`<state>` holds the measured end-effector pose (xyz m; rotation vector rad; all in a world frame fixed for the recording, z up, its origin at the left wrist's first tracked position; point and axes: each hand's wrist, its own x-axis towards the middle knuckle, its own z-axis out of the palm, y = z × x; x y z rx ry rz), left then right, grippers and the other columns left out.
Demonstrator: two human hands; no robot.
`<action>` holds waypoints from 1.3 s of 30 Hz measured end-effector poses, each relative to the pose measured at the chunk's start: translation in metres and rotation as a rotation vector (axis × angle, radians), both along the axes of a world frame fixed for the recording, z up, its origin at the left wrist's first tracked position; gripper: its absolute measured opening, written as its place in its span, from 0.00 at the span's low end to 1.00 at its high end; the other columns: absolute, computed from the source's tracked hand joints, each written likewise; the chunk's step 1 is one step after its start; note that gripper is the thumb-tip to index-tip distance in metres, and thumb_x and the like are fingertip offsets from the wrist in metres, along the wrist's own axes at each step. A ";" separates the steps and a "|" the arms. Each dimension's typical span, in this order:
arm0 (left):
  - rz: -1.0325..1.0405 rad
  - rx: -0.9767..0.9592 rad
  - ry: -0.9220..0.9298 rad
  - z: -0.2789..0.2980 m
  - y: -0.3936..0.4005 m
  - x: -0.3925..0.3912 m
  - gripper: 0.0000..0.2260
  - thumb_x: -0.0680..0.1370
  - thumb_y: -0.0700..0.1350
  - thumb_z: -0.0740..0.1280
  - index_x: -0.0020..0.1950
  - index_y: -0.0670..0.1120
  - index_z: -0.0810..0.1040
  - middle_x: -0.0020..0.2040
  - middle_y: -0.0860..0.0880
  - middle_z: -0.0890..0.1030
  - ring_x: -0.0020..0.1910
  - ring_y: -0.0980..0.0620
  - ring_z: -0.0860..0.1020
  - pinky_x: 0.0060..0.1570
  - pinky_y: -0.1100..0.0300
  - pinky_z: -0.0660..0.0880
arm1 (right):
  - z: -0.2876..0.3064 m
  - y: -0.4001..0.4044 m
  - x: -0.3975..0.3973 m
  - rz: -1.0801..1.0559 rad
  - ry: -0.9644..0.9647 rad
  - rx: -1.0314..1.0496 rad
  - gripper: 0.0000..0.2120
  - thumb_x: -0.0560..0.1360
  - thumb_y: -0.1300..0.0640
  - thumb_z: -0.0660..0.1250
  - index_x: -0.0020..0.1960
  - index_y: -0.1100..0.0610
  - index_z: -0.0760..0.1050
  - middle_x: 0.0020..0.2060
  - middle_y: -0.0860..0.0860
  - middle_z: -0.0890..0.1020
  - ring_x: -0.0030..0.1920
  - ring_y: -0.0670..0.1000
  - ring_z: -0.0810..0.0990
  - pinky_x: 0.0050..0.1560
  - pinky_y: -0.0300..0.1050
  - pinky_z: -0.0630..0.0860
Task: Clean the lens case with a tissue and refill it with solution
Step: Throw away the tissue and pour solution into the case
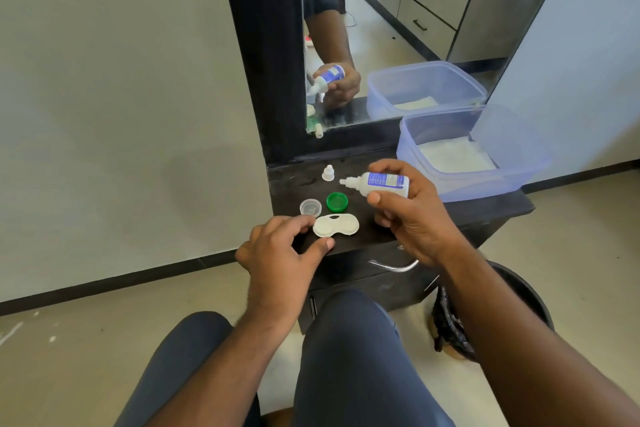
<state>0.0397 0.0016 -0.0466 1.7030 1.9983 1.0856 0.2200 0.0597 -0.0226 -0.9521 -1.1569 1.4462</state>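
My right hand [412, 215] grips the solution bottle [382, 184] on its side, uncapped nozzle pointing left above the dark shelf [485, 215]. My left hand [277, 253] pinches the left edge of the white lens case [336, 225], which lies flat with its 2 wells seemingly uncovered. Just behind it sit a green cap [337, 202], a clear cap [310, 207] and the bottle's white cap [328, 173]. A lidded plastic tub [464, 152] holding tissues stands further right.

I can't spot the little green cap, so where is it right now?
In the head view, the green cap lies open side up on the dark tabletop, just behind the lens case, beside the clear cap.
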 end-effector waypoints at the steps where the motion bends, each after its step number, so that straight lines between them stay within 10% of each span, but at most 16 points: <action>1: 0.004 0.003 -0.006 0.000 -0.001 0.001 0.14 0.68 0.54 0.76 0.52 0.55 0.81 0.48 0.56 0.80 0.53 0.52 0.74 0.45 0.57 0.56 | 0.000 0.001 0.001 0.014 0.014 -0.007 0.16 0.66 0.66 0.72 0.50 0.54 0.75 0.40 0.51 0.81 0.30 0.45 0.73 0.28 0.40 0.70; 15: 0.017 0.006 -0.021 -0.009 0.004 0.003 0.19 0.66 0.58 0.75 0.56 0.58 0.81 0.49 0.57 0.76 0.54 0.54 0.70 0.50 0.55 0.59 | -0.001 0.013 -0.009 0.089 -0.030 0.028 0.12 0.62 0.54 0.74 0.45 0.52 0.83 0.41 0.51 0.85 0.42 0.48 0.80 0.40 0.38 0.74; 39: 0.024 0.088 -0.076 -0.020 0.002 0.004 0.17 0.66 0.55 0.76 0.52 0.56 0.82 0.48 0.56 0.76 0.53 0.53 0.71 0.51 0.49 0.68 | 0.004 0.004 -0.017 0.010 -0.140 0.034 0.08 0.69 0.67 0.71 0.45 0.57 0.82 0.39 0.50 0.86 0.44 0.50 0.85 0.43 0.38 0.79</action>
